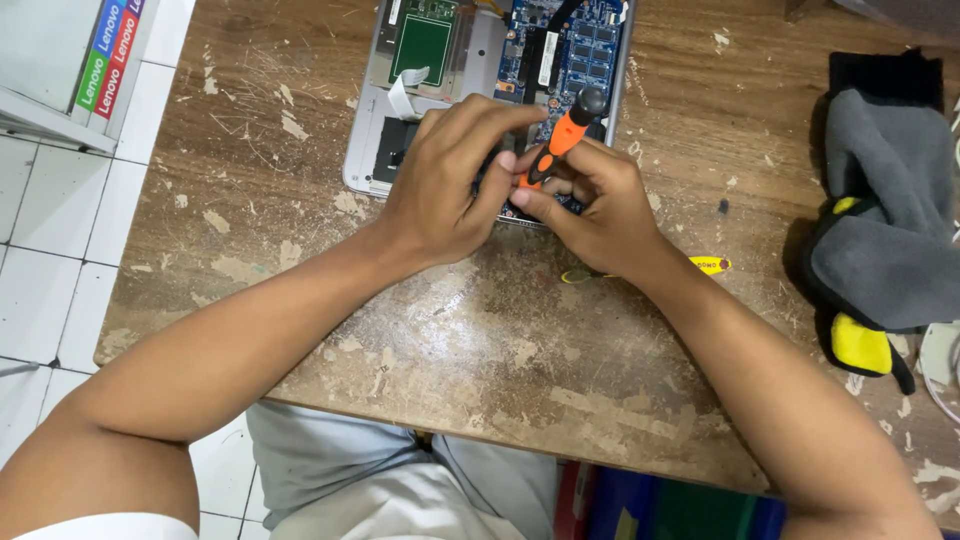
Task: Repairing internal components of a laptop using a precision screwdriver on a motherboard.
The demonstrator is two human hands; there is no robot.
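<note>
An opened silver laptop [365, 150] lies at the far middle of the worn wooden table [480, 350], its blue circuit board [585, 45] and a green board exposed. My right hand [600, 205] grips an orange and black screwdriver [562, 140] that points down into the laptop's near edge. My left hand [445, 180] rests over the same spot, fingers curled beside the screwdriver's shaft. The tip and the part under my fingers are hidden.
A yellow flat tool [708, 264] lies on the table behind my right wrist. A grey and black cloth with a yellow item [885, 230] sits at the right edge. White floor tiles [50, 250] and a white box are on the left.
</note>
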